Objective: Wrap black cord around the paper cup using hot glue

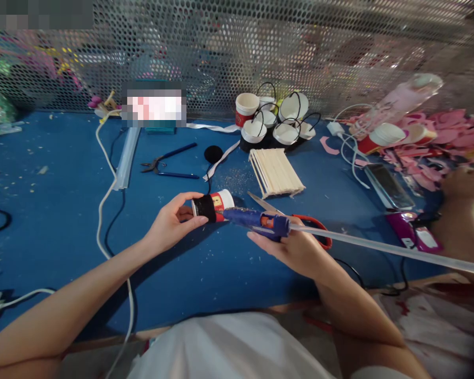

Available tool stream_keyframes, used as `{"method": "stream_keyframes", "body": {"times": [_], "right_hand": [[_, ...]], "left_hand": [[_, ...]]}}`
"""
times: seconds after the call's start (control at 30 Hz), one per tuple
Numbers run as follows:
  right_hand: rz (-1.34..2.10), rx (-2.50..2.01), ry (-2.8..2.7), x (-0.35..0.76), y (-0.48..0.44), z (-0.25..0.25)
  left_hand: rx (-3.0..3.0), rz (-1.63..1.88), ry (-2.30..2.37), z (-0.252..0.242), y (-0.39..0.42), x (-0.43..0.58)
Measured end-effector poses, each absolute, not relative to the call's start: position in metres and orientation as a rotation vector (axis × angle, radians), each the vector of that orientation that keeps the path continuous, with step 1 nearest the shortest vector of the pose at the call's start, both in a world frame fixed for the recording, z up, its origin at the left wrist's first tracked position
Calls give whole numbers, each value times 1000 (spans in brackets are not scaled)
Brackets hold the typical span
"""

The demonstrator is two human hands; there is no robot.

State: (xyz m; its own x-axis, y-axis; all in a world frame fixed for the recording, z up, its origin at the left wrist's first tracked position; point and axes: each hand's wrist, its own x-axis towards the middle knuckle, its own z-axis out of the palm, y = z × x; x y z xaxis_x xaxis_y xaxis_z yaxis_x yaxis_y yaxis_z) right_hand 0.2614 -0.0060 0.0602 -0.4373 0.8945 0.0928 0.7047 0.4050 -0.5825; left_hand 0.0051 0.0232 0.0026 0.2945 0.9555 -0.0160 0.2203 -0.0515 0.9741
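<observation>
My left hand [176, 218] is wrapped round a small paper cup [223, 200] lying on its side, red and white with a black band near one end. In my right hand [296, 247] is a blue glue gun [247, 217], its nozzle at the cup's side. A long clear glue stick [379, 245] runs out of the gun's back to the right. Scissors with orange handles [327, 242] lie partly hidden behind the gun and my right hand. Beyond the cup sits a round black piece [213, 153] with a black cord.
Blue-handled pliers [169, 163], a bundle of glue sticks [127, 158] and a white cable [100, 205] lie left. A stick raft [277, 171] and several paper cups [286, 131] stand farther back. A phone [389, 185], pink scraps [438, 142] and another person's arm [464, 221] are right.
</observation>
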Motion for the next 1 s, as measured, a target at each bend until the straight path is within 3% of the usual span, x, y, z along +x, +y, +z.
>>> {"method": "stream_keyframes", "body": {"times": [1.0], "right_hand": [[846, -1525, -2040, 259, 1, 58]], "left_hand": [[2268, 924, 978, 9, 18, 3]]}}
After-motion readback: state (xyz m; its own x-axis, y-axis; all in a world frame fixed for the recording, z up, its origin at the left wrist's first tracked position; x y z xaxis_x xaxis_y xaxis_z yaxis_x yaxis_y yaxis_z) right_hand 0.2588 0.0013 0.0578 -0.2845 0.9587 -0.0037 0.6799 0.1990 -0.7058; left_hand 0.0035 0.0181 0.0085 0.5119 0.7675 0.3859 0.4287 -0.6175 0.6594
